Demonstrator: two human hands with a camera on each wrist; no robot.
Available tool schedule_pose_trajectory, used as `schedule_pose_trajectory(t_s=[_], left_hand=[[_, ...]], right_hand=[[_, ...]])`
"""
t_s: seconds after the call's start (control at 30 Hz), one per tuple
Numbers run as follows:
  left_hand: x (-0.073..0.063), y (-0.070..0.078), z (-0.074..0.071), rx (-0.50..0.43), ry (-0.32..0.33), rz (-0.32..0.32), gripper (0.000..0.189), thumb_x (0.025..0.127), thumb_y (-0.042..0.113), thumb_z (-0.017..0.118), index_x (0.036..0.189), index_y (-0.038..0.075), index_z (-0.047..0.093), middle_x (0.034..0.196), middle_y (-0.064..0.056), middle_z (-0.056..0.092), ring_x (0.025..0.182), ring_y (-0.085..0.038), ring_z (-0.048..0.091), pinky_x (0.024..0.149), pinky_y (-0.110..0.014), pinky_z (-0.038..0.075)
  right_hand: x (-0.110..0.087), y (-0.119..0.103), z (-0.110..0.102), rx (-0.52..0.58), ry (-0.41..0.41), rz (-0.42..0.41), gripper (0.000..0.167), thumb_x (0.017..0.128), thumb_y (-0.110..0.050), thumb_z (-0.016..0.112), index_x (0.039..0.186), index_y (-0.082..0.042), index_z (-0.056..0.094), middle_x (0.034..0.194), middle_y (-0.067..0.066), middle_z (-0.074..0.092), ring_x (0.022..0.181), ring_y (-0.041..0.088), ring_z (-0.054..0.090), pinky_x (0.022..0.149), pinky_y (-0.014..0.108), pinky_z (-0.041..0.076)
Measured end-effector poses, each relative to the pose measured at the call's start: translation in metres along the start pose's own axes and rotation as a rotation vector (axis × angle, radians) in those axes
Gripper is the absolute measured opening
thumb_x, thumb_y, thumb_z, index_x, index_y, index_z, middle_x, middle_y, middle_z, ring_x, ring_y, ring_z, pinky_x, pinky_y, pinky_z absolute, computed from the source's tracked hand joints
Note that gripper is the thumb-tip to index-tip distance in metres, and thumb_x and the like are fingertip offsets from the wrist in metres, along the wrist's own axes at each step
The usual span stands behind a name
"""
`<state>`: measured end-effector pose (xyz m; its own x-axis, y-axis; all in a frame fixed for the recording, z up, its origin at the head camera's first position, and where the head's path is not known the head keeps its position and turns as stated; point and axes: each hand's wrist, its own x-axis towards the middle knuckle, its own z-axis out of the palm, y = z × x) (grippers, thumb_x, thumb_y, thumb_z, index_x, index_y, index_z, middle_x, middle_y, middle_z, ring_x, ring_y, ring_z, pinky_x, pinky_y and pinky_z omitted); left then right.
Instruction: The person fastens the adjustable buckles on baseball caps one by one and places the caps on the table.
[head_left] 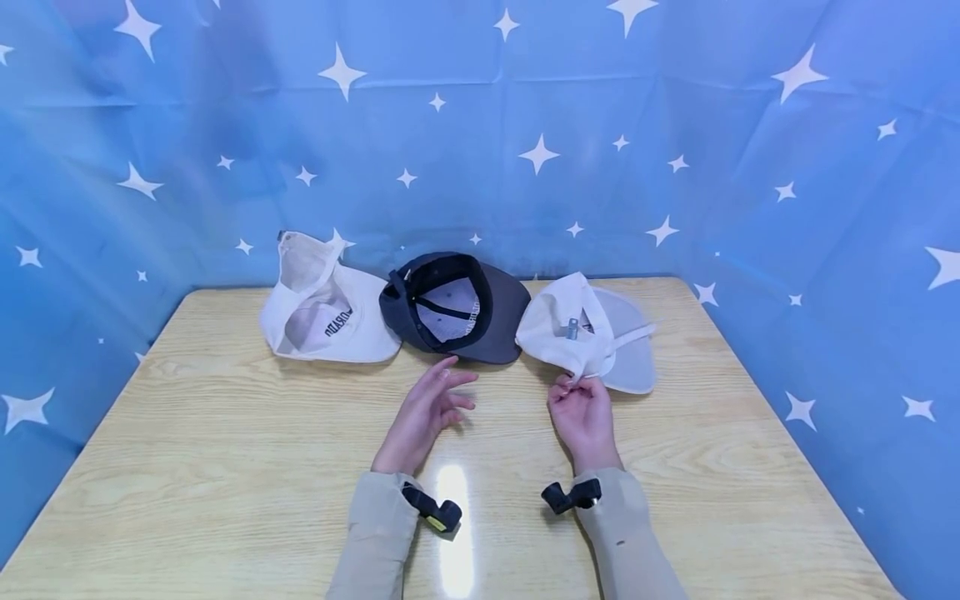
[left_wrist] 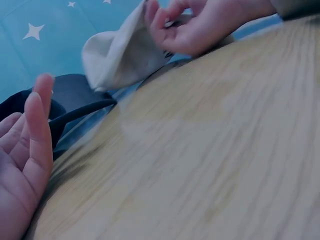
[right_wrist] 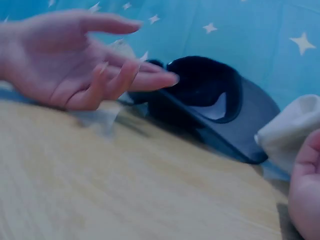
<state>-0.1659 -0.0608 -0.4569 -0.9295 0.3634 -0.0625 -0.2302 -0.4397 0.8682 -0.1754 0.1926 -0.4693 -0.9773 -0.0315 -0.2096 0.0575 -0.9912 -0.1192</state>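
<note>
In the head view, a white cap with a pale grey brim [head_left: 633, 367] lies tipped over at the right of a row of caps. My right hand [head_left: 583, 417] pinches its near edge, close to the strap. The left hand [head_left: 423, 417] hovers just in front of a dark cap [head_left: 513, 312], fingers spread and fairly straight, holding nothing. That dark cap lies in the middle with its hollow side showing. An all-white cap [head_left: 367, 312] with dark lettering inside rests on the left. In the right wrist view, only part of the right hand [right_wrist: 306, 192] shows.
A pale wooden table [head_left: 247, 467] carries all three caps near its back edge. Behind and beside it hangs a blue cloth [head_left: 420, 125] with white stars. A black wrist camera [head_left: 435, 510] sits on the left sleeve, another wrist camera [head_left: 572, 497] on the right.
</note>
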Motion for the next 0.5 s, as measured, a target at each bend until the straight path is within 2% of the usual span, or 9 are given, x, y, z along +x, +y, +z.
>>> schedule_pose_trajectory(t_s=[0.1,0.23,0.37,0.5], left_hand=[[0.001,-0.002,0.002,-0.024,-0.018,-0.011,0.049,0.095,0.032,0.041,0.137,0.011,0.029,0.128,-0.016,0.047,0.087,-0.020,0.058,0.075,-0.031,0.047],[0.002,-0.004,0.003,0.010,-0.005,-0.009,0.050,0.094,0.033,0.042,0.136,0.008,0.032,0.127,-0.015,0.049,0.093,-0.025,0.058,0.077,-0.033,0.048],[0.005,-0.008,0.009,0.132,0.034,-0.018,0.052,0.092,0.034,0.046,0.135,0.007,0.034,0.123,-0.014,0.052,0.096,-0.028,0.058,0.076,-0.036,0.049],[0.011,-0.010,0.025,0.244,0.060,-0.034,0.050,0.092,0.031,0.048,0.133,0.004,0.036,0.117,-0.017,0.054,0.091,-0.031,0.059,0.068,-0.039,0.052]], right_hand=[[0.000,0.003,0.000,-0.055,-0.012,0.021,0.021,0.071,0.005,0.042,0.085,-0.008,0.036,0.075,0.007,0.046,0.064,0.017,0.045,0.060,0.024,0.037],[0.000,0.006,-0.001,-0.094,-0.026,0.014,0.023,0.066,0.005,0.044,0.082,-0.009,0.035,0.073,0.005,0.045,0.064,0.017,0.043,0.060,0.023,0.037],[0.001,0.009,0.001,-0.150,-0.027,0.009,0.020,0.070,0.004,0.038,0.084,-0.009,0.033,0.075,0.006,0.043,0.065,0.017,0.043,0.061,0.023,0.037],[0.001,0.014,0.005,-0.232,0.010,0.014,0.016,0.077,0.003,0.029,0.089,-0.008,0.031,0.077,0.006,0.044,0.065,0.017,0.044,0.062,0.023,0.038]])
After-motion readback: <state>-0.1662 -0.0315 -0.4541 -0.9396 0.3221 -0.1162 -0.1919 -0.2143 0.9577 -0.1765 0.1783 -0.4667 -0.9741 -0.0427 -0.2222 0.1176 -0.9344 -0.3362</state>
